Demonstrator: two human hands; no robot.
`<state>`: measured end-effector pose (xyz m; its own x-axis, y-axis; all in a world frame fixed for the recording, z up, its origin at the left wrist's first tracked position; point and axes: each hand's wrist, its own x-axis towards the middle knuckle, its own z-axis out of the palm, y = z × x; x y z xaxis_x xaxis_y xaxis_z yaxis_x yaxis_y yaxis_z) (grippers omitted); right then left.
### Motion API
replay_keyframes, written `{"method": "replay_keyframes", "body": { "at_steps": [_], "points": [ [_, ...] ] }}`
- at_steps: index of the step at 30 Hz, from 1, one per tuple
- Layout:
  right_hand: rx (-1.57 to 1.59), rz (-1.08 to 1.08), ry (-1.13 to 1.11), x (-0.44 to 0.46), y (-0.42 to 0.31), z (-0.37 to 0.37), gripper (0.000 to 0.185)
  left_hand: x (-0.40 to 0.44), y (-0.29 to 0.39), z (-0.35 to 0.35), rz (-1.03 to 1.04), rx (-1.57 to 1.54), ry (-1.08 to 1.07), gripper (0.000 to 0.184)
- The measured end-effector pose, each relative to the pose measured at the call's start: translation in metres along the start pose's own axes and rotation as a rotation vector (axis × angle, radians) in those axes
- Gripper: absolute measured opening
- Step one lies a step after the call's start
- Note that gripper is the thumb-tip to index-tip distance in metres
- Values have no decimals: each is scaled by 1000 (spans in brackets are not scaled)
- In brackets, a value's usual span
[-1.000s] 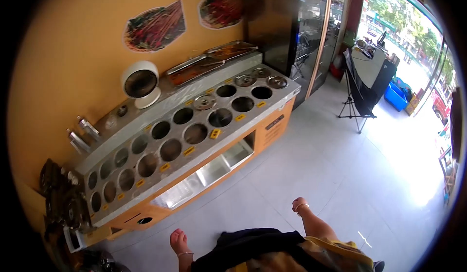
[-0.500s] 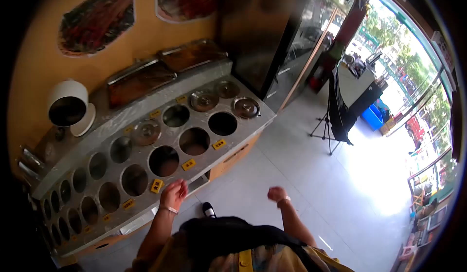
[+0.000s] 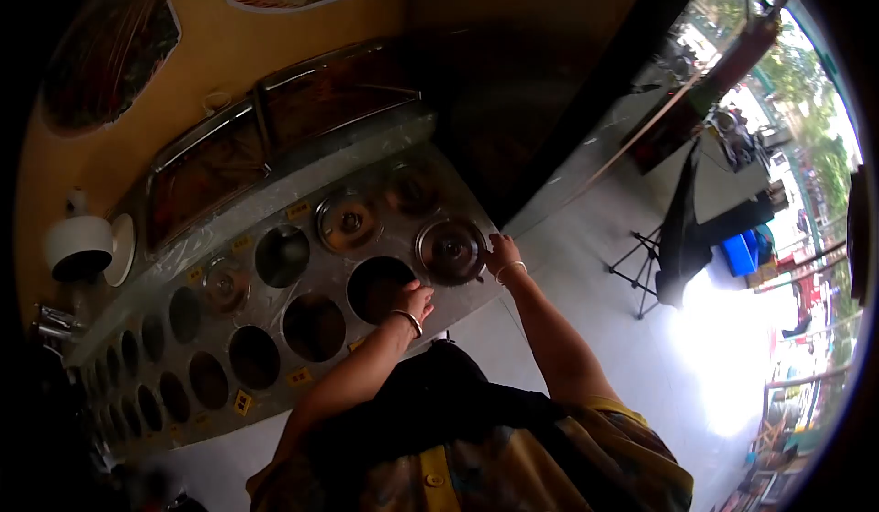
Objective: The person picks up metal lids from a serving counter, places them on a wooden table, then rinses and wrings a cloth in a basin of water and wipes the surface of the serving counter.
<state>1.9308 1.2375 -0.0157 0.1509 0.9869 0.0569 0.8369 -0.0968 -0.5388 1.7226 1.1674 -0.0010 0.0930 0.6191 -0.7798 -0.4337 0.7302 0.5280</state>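
A grey counter (image 3: 476, 306) holds two rows of round wells, some capped with metal lids. Above the near edge of an uncovered well (image 3: 374, 283), my left hand (image 3: 417, 301) has its fingers curled together; anything inside them is hidden. My right hand (image 3: 500, 254) is at the counter's right end, beside the rim of a round metal lid (image 3: 450, 249). Its fingers are partly bent, and whether they touch the lid is unclear. Another lid (image 3: 348, 223) lies farther back, and a yellow label (image 3: 298, 377) sits on the counter's front edge.
Metal trays (image 3: 209, 178) stand on the raised back ledge, left of a dark cabinet. A white round device (image 3: 80, 247) is at the far left. On the floor to the right are a black tripod stand (image 3: 647, 274) and a blue bin (image 3: 740, 253).
The view has moved closer to the counter's right end. Both hands have reached forward, the left over a well's edge and the right beside the end lid.
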Motion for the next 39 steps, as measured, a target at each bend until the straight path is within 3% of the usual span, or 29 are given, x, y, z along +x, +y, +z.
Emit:
{"method": "replay_keyframes", "body": {
  "at_steps": [2,4,7,8,12,17,19,20,22,23,25,29,33,36,39],
  "points": [
    [-216,59,-224,22,1,9,36,20,-4,14,-6,40,62,50],
    [-164,86,-153,29,9,28,37,31,-7,26,-4,5,175,51],
    [-197,-6,-226,33,14,29,37,37,-9,33,-19,46,231,57],
    [-172,93,-243,33,4,18,37,39,-9,33,-25,42,246,57],
    [-137,343,-404,48,-17,-10,36,45,-7,36,-45,-20,377,43],
    [-161,253,-354,55,4,3,37,53,-11,39,-3,-154,501,27],
    [-76,160,-569,62,14,3,32,55,-5,39,-36,-153,491,24],
    [-78,151,-573,61,16,0,32,50,-1,39,-33,-162,495,24],
    [471,305,-576,57,14,-12,21,34,11,41,15,-294,344,22],
    [574,324,-585,54,-5,-32,12,30,14,37,19,-304,344,22],
    [692,312,-569,50,-21,-47,12,20,21,24,147,-363,79,21],
    [891,199,-566,40,-66,-84,13,-23,44,10,365,-361,-96,15],
    [978,124,-709,18,-122,-92,18,-98,59,-12,520,-409,51,16],
    [859,-23,-858,-7,-164,-75,19,-131,42,-59,609,-470,130,19],
    [876,-23,-1155,-22,-202,-64,17,-164,27,-94,709,-535,174,19]
  ]
}}
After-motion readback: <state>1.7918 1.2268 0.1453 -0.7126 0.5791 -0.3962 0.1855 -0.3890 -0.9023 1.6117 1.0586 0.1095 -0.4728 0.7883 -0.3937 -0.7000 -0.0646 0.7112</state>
